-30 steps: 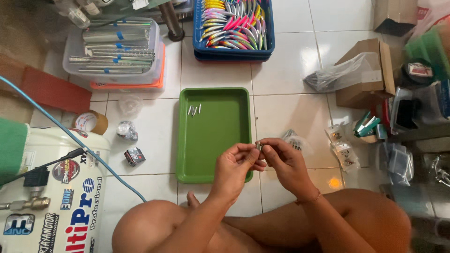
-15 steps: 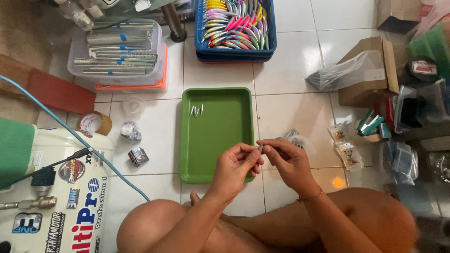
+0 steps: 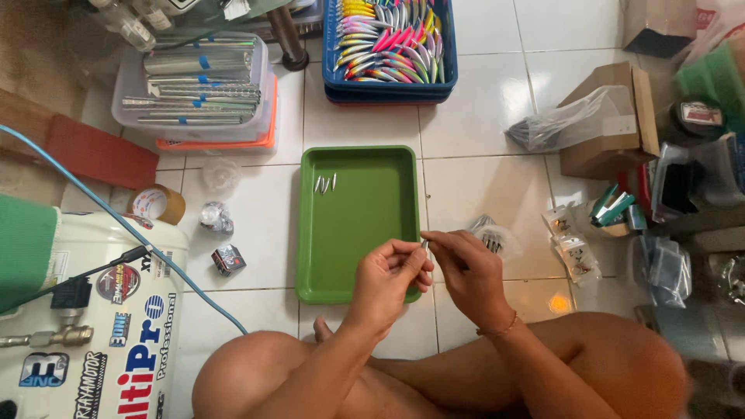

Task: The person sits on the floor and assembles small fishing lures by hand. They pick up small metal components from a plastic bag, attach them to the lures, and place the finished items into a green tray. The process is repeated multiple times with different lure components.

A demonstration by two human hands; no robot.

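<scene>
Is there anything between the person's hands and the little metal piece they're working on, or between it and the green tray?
Nothing visible. The left hand and right hand already pinch the small metal piece between their fingertips. It sits right over the green tray at its right rim, with only bare tray floor beside it.

Probably home workshop: tiled floor (image 3: 481,178), lure crate (image 3: 388,46)

both hands (image 3: 431,271) pinch a small metal piece (image 3: 424,244) over the green tray (image 3: 353,225).
</scene>
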